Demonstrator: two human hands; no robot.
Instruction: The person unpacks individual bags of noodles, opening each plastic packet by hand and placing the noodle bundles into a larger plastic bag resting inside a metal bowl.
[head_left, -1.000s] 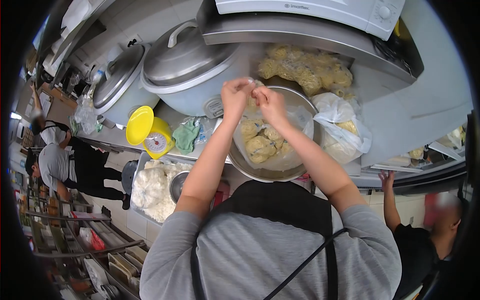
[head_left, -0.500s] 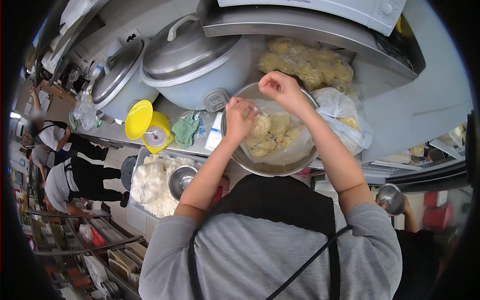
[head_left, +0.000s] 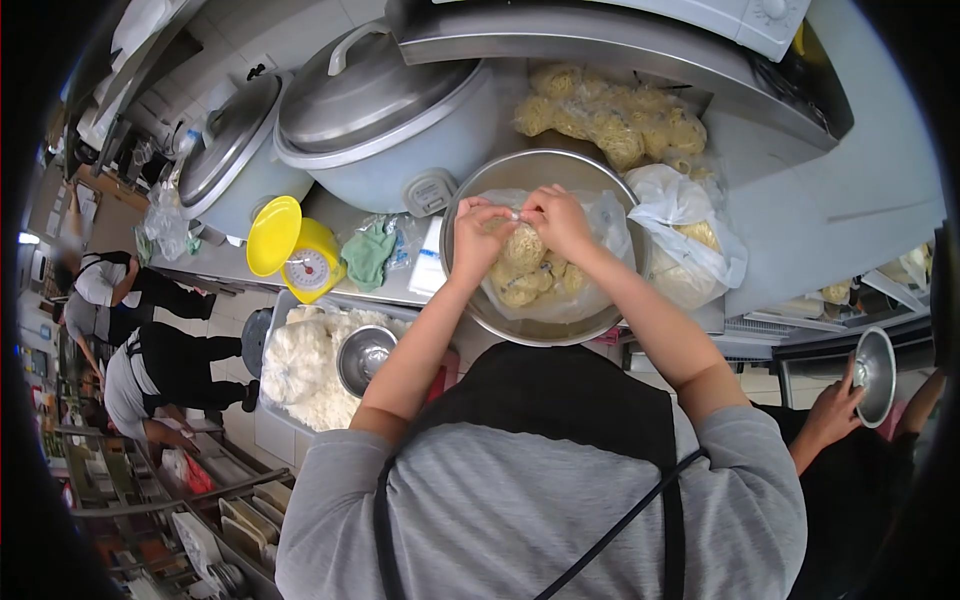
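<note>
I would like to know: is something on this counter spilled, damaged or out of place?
Nothing looks spilled or damaged; the bagged noodles sit inside the big metal bowl. One small untidy thing: the green cloth on the counter, beside the yellow scale, lies crumpled rather than folded, perhaps just dropped there.

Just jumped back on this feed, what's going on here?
The person's left hand and right hand meet at the fingertips above a noodle bundle in a metal bowl; what they pinch is too small to tell. More bundles lie there in clear plastic. A white bag sits beside the bowl.
</note>
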